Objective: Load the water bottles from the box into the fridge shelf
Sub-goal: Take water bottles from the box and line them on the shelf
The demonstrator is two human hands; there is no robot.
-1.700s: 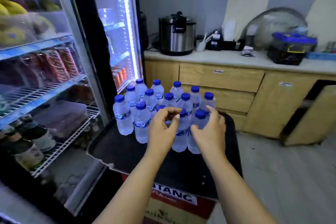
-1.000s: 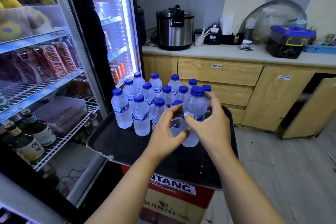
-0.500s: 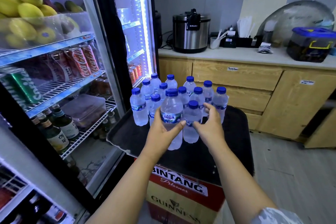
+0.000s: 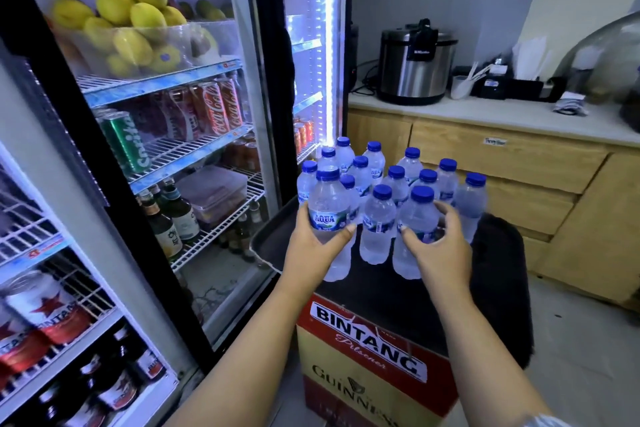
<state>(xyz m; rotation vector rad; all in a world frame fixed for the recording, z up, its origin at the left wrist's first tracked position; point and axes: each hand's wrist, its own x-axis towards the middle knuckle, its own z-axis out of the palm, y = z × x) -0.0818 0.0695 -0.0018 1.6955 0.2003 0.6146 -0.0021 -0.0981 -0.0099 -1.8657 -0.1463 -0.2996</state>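
Hands (image 4: pixel 317 246) (image 4: pixel 438 246) each around one upright water bottle (image 4: pixel 329 215) (image 4: pixel 417 229).

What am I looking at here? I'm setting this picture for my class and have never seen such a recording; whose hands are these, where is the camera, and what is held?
No machine: a person wears a camera on the head, looking down at their own hands. The left hand grips one water bottle; the right hand curls round another bottle. More bottles stand on a dark tray atop a beer carton. Left of it is the open fridge with fruit, cans and bottles.
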